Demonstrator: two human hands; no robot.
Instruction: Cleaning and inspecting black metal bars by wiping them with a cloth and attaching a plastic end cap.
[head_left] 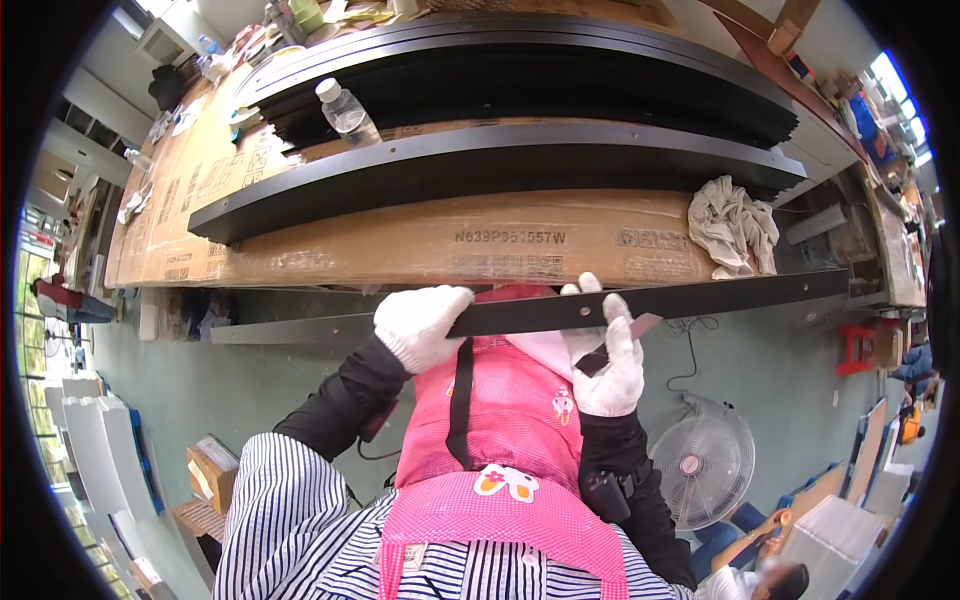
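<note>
Steadiness needs spaced support: my white-gloved left hand [420, 325] and white-gloved right hand [615, 375] both grip this long, black, metal-looking strip [530, 312].

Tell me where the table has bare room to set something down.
Bare: the cardboard strip between the nearer black bar and the near table edge, left of the crumpled cloth; also the cardboard patch beside that bar's left end. Crowded: the back, with stacked black bars, and the gap before them, where a bottle is.
</note>
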